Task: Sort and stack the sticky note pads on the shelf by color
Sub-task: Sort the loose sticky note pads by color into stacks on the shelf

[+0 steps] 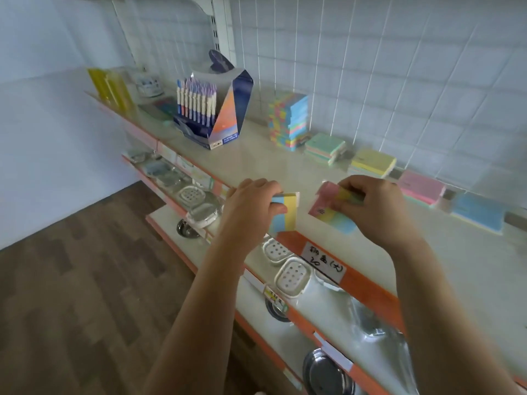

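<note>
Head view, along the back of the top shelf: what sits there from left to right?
Yellow packs → pen display box → tall multicolour pad stack → green-topped pads → yellow-topped pad → pink-topped pad → blue-topped pad.

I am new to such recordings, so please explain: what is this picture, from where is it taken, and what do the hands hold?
No machine here: the grips are a person's two bare hands. The one picture comes from a camera worn on the head, looking down. The left grip holds a blue-and-yellow pad; the right grip holds a pink-yellow-blue pad. On the shelf stand a pen display box, a tall mixed stack and a row of low piles.
</note>
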`<state>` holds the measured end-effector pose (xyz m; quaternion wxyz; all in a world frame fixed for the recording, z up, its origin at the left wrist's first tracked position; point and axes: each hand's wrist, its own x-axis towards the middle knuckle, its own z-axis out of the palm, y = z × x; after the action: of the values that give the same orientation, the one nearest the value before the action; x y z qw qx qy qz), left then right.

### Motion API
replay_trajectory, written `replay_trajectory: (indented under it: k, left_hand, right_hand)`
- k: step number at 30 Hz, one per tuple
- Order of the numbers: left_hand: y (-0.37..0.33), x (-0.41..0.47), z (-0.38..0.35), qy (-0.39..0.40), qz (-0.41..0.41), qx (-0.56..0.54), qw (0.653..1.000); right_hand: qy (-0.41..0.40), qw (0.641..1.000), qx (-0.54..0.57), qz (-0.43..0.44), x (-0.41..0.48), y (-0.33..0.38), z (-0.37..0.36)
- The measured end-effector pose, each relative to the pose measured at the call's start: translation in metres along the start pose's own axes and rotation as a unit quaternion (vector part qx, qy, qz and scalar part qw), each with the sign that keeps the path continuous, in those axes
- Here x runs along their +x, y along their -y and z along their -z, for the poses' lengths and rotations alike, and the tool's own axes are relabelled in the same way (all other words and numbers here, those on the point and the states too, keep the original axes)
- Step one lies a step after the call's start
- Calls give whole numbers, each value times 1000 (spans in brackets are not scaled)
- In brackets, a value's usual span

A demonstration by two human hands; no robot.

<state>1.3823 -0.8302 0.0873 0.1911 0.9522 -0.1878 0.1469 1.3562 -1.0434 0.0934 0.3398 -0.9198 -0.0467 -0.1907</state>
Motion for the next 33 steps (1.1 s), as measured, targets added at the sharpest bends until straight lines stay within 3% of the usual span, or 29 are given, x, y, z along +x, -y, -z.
replay_trajectory:
  k: [7, 20, 33]
  left_hand:
    - [35, 31, 3, -14, -44, 31, 998]
    - [35, 68, -26, -8, -34, 14, 999]
    - [89, 159, -50, -4, -96, -46, 994]
  right_hand:
    - [-5, 999, -41, -17, 23, 10, -15]
    - [22, 998, -53, -23, 51, -15, -19]
    - [-2, 987, -108, -115, 124, -13, -44]
